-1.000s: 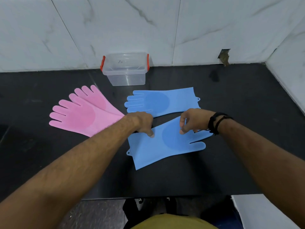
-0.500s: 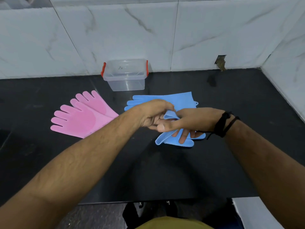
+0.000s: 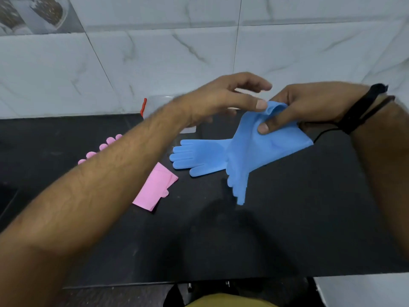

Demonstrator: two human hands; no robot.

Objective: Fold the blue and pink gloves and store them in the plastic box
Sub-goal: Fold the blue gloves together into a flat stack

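My right hand (image 3: 309, 105) pinches the cuff of a blue glove (image 3: 250, 156) and holds it up off the black counter, its fingers hanging down. My left hand (image 3: 223, 98) is beside it, thumb touching the cuff edge, fingers spread. A second blue glove (image 3: 194, 156) lies flat on the counter behind, fingers to the left. The pink gloves (image 3: 155, 187) lie at the left, mostly hidden by my left forearm. The plastic box (image 3: 155, 107) stands at the wall; only its red clip and a bit of clear wall show behind my left arm.
The black counter (image 3: 287, 218) runs to a marble-tiled wall (image 3: 287, 52) at the back. Its front edge is near the bottom of the view, with a white surface (image 3: 365, 291) at the lower right.
The near blue glove, flat on the counter a second ago, has been lifted by both hands. My left hand has loosened to a thumb touch. The camera has tilted up.
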